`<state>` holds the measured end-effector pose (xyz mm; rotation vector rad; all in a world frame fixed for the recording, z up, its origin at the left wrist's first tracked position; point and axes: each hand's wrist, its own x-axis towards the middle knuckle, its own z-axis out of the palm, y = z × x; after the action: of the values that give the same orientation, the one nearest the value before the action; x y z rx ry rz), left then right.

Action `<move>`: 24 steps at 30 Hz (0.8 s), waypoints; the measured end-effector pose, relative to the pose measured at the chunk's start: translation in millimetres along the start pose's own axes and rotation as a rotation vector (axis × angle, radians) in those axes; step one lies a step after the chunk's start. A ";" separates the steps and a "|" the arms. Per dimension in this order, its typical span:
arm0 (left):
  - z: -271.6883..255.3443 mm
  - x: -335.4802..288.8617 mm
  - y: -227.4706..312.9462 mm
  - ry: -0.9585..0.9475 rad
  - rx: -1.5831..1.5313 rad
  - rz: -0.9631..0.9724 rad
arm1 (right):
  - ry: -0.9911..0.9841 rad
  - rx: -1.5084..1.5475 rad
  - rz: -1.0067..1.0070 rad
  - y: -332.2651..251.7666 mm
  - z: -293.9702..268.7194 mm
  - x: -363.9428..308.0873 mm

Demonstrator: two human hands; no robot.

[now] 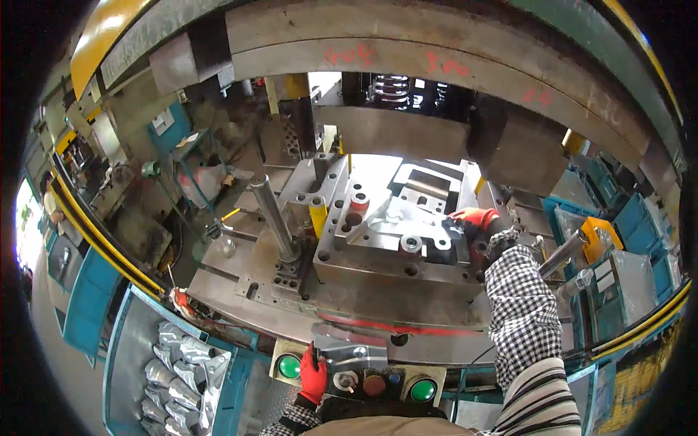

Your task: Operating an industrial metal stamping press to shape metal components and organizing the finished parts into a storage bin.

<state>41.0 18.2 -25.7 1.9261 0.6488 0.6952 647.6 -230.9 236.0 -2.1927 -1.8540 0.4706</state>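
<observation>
My left hand [313, 376], in a red glove with dark fingertips, grips the left end of a bent sheet-metal part [356, 353]. The part is held above the press's control panel, close to my body. Reaching far forward, my right hand [474, 218], also red-gloved, closes at the right edge of a flat, shiny sheet-metal part [402, 218]. That second part lies on the lower die [363, 256] of the press. Dark fingertips, or something dark in them, cover the part's edge there; I cannot make out which.
Green buttons [422, 390] sit on the control panel. A blue-edged bin of metal parts [174, 378] stands at lower left. Steel guide posts [273, 218] rise beside the die, and the press ram [407, 134] hangs above. An orange bin [600, 240] is at right.
</observation>
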 end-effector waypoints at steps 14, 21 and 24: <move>-100.0 3.1 -45.0 0.082 -0.015 -0.054 | -0.069 0.684 0.321 -253.5 165.5 -170.9; -112.1 9.5 -111.2 -0.175 -0.168 -0.603 | 0.075 0.630 0.854 -254.1 464.2 -275.8; -116.1 4.1 -125.2 -0.120 -0.216 -0.620 | 0.352 0.720 0.805 -301.2 437.9 -234.0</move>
<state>-56.0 141.4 -93.3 1.4400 0.9885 0.2414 169.5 -422.7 -32.2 -2.1776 -0.4413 0.6855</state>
